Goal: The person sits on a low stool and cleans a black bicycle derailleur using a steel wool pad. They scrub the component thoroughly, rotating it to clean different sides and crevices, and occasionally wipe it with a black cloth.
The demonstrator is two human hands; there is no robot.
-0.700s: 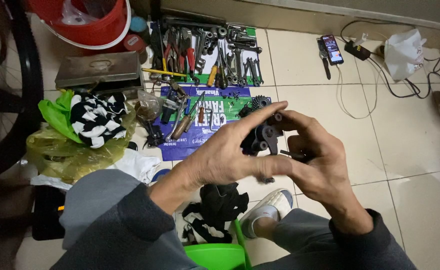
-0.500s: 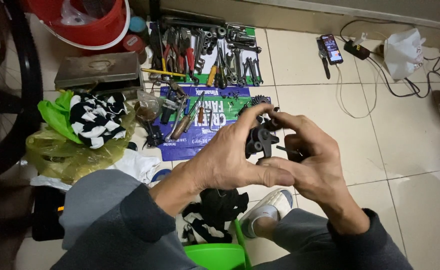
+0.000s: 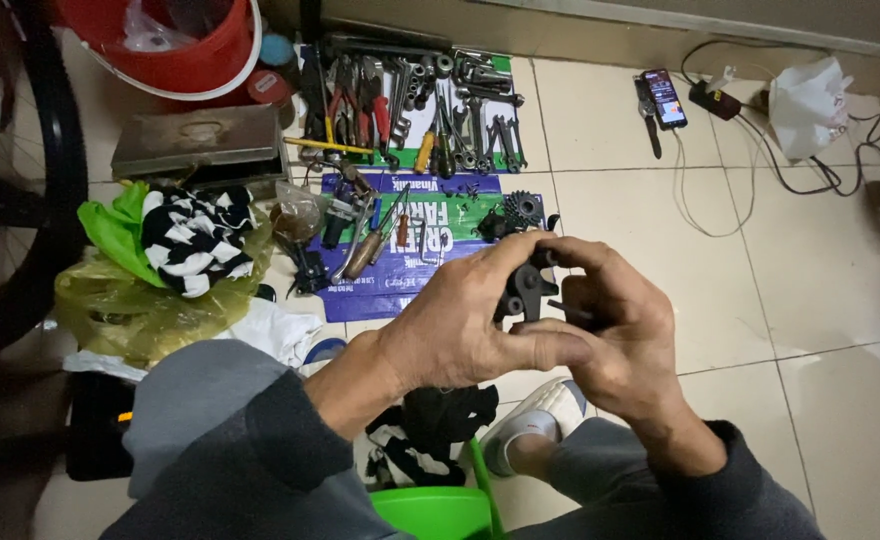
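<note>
Head view is looking down on two bare hands closing together around a small black metal mechanical part (image 3: 522,293), held in the air above the tiled floor (image 3: 810,300). Most of that part is being hidden by the fingers, so its exact shape is hard to make out. The left hand (image 3: 460,325) is wrapping it from the left, thumb lying along its lower side; the right hand (image 3: 625,335) is curling tightly over the right end, and a thin dark rod is poking out between the fingers. Behind the hands, a blue and green printed plastic sheet (image 3: 415,240) is carrying scattered spanners and pliers (image 3: 430,110) and a dark toothed cog (image 3: 522,208). A red plastic bucket (image 3: 175,45) is being cut off by the top edge, and a bicycle wheel (image 3: 20,180) by the left.
</note>
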